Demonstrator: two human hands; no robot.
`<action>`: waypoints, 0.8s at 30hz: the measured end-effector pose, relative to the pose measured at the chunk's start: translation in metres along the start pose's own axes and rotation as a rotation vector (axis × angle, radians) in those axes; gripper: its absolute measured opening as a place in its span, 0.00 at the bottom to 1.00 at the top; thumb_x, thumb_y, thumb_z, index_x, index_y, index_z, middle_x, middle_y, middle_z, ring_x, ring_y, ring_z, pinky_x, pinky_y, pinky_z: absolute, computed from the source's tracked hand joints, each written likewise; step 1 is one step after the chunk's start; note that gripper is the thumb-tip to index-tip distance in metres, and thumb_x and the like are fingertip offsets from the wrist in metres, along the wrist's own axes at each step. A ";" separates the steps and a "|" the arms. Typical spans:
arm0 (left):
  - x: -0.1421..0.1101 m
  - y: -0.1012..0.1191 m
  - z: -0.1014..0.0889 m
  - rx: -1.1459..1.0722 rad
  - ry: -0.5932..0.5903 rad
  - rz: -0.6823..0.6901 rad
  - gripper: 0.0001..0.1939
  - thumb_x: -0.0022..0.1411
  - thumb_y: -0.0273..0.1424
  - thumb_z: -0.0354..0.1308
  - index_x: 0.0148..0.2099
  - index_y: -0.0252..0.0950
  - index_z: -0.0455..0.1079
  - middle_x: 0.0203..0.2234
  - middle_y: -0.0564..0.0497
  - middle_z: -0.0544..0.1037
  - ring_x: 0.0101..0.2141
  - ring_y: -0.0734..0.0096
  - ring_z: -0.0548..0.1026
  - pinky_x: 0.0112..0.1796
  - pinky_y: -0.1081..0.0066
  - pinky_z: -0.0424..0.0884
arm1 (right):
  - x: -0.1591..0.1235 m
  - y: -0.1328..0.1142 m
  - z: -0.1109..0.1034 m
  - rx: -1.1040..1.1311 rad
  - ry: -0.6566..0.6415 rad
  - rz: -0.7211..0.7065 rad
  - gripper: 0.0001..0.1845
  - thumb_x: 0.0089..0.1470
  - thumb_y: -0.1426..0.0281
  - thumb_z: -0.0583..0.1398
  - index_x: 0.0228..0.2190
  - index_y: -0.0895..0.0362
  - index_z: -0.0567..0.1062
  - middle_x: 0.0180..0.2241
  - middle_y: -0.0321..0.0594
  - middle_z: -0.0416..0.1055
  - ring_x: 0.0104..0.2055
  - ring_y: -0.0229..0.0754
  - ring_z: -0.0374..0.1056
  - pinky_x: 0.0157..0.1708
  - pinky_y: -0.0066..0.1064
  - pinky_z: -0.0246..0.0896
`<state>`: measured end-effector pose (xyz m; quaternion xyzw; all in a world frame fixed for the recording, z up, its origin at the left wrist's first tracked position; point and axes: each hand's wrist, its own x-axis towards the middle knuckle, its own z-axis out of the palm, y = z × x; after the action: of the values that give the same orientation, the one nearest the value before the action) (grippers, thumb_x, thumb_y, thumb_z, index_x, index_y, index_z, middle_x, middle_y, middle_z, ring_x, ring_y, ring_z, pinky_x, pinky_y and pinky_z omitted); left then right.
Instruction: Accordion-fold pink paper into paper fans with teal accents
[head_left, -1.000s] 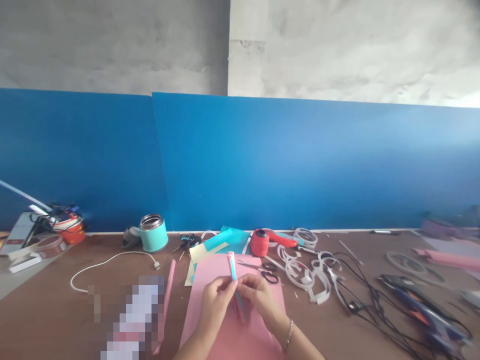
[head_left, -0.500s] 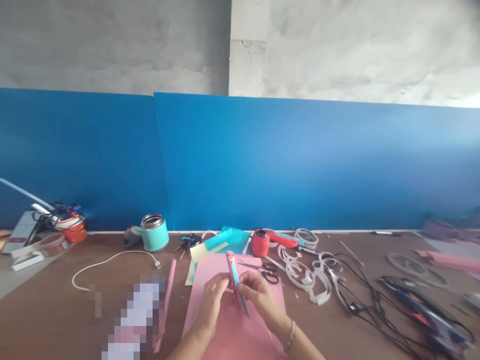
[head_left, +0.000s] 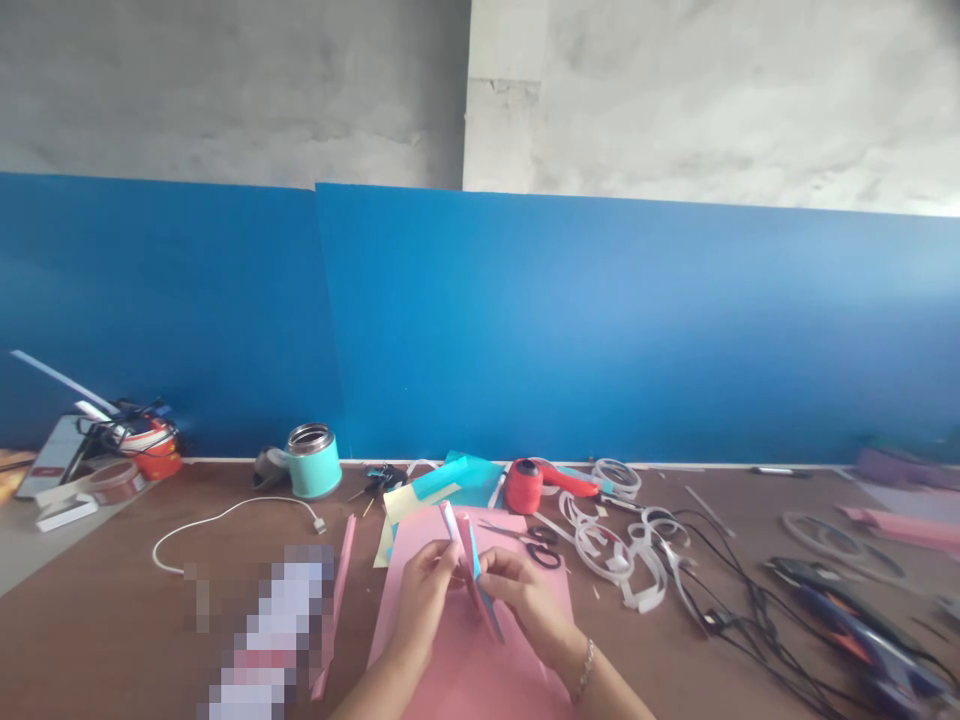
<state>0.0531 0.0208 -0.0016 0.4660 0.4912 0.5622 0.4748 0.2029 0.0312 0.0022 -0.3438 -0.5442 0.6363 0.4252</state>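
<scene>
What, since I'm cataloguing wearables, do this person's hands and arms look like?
The left hand and right hand are ungloved, and the visible forearms are sleeveless. A silvery, chain-like bracelet circles the right wrist; none shows on the left. Finger details are too small to judge.

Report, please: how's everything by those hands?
Left hand, right hand: pinching pink-and-blue material. Pink sheet beneath. Scissors lying beyond, seemingly out of the way.

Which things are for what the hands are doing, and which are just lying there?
Probably for it: pink-and-blue piece, held by left hand and right hand; pink sheet beneath; maybe scissors.
Seemingly just lying there: turquoise jar, red spool, white cable.
</scene>
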 end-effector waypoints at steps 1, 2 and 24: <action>0.000 0.000 0.000 0.007 0.008 -0.001 0.20 0.53 0.49 0.56 0.30 0.35 0.74 0.24 0.50 0.77 0.30 0.63 0.75 0.32 0.68 0.72 | 0.000 0.000 0.000 -0.014 0.017 0.005 0.06 0.45 0.66 0.64 0.24 0.55 0.75 0.23 0.33 0.68 0.27 0.38 0.60 0.31 0.29 0.53; -0.001 0.000 0.001 0.010 0.011 -0.001 0.20 0.53 0.48 0.57 0.31 0.35 0.74 0.24 0.50 0.77 0.30 0.63 0.75 0.32 0.69 0.72 | 0.001 0.000 0.001 -0.028 0.029 0.009 0.06 0.45 0.65 0.64 0.24 0.55 0.75 0.22 0.33 0.68 0.27 0.38 0.60 0.30 0.29 0.53; -0.002 -0.002 0.002 0.019 -0.093 0.104 0.16 0.56 0.41 0.56 0.37 0.34 0.77 0.32 0.46 0.79 0.35 0.61 0.75 0.35 0.69 0.72 | 0.002 -0.005 0.005 -0.076 0.095 0.013 0.07 0.43 0.65 0.64 0.21 0.55 0.75 0.21 0.34 0.68 0.26 0.37 0.60 0.28 0.28 0.54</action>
<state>0.0558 0.0194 -0.0034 0.5211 0.4489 0.5591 0.4630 0.1983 0.0307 0.0080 -0.3931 -0.5451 0.6007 0.4329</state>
